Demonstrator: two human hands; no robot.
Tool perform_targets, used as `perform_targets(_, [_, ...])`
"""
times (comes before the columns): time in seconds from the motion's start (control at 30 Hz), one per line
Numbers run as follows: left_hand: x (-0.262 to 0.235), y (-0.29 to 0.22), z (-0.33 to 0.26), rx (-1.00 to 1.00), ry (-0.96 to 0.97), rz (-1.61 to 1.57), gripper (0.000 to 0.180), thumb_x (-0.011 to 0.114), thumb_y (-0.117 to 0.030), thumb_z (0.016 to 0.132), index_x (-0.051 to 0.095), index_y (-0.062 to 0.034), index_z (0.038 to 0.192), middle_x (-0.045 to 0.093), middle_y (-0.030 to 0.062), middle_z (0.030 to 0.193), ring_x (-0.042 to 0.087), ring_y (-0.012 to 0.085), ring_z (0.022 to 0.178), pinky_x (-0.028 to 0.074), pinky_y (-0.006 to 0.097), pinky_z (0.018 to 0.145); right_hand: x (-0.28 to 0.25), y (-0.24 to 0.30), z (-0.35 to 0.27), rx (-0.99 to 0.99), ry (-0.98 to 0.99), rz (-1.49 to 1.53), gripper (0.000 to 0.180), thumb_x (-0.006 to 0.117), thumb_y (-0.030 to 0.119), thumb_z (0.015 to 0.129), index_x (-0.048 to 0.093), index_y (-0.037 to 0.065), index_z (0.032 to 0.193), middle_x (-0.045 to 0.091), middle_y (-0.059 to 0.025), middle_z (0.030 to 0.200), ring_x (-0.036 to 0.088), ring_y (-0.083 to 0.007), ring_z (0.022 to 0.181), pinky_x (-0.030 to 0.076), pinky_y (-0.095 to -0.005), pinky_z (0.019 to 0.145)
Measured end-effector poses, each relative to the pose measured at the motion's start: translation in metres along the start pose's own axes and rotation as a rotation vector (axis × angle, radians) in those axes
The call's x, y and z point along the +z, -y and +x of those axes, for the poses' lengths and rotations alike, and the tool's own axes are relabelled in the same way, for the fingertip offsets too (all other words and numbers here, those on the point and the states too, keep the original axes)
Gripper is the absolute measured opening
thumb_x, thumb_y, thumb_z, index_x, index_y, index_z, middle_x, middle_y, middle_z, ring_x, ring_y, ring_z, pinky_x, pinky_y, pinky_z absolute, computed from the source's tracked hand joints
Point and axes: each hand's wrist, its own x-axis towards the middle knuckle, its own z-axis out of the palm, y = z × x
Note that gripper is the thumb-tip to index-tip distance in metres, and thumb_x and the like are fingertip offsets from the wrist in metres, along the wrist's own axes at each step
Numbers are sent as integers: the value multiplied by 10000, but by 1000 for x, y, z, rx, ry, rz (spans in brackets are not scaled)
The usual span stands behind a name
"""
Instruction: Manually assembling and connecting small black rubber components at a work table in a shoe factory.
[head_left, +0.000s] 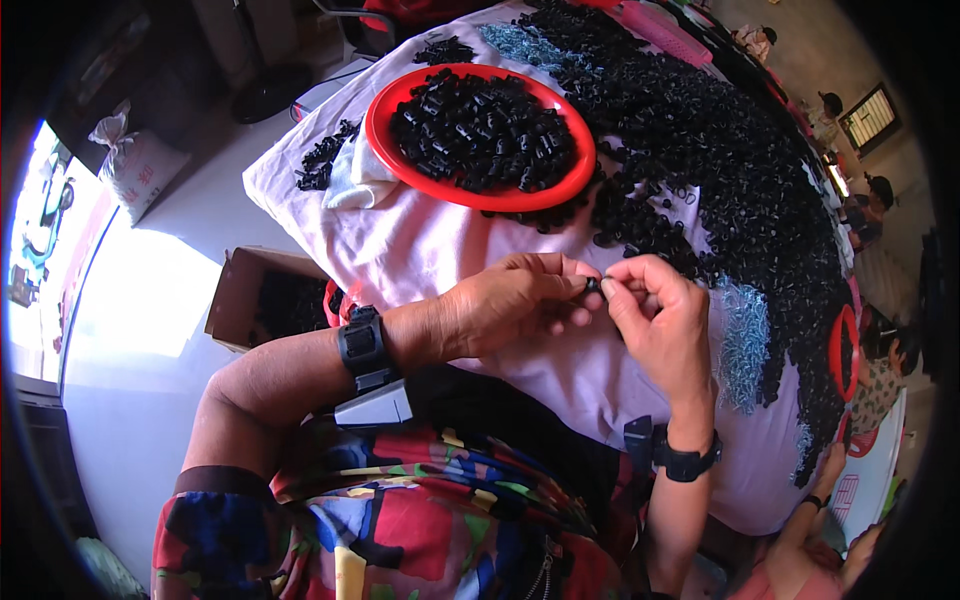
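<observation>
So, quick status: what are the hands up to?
Left hand and right hand both pinching one small black plastic part. Round red plastic tray behind. Nothing in the way.

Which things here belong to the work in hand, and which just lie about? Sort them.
In use:
left hand
right hand
small black part pinched between both hands
black parts heap
red plate of parts
springs

Lying about:
cardboard box
white sack

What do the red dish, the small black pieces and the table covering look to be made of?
The red dish looks like glossy moulded plastic: smooth, uniform colour, sheen on its rim. The small black pieces seem hard plastic, dark with faint highlights; too small to be sure. The table covering is pale pink woven cloth, matte, with soft folds and creases.
</observation>
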Motion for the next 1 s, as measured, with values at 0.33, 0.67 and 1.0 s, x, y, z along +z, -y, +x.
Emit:
perform_targets(0.33, [12, 5, -3, 9, -19, 12, 200, 624, -148, 1045, 638, -33, 1207, 726, 67, 1057, 694, 133, 888, 552, 261, 748, 5, -11, -30, -175, -127, -56, 171, 722, 9, 921, 733, 10, 1092, 720, -84, 913, 670, -166, 757, 521, -276, 600])
perform_targets(0.67, [12, 16, 0, 128, -22, 270, 207, 652, -118, 1028, 648, -10, 1204, 706, 45, 1048, 686, 113, 899, 590, 280, 805, 7, -7, -41, -87, -161, -55, 187, 726, -28, 887, 744, 1, 1070, 732, -104, 905, 674, -209, 753, 534, -297, 649])
perform_targets(1.0, [14, 10, -3, 141, 16, 352, 164, 637, -82, 1028, 638, 12, 1162, 696, 52, 1019, 700, 132, 906, 605, 290, 832, 11, -10, -45, -77, -186, -33, 203, 732, -35, 871, 745, 3, 1070, 729, -100, 889, 652, -187, 713, 530, -300, 639])
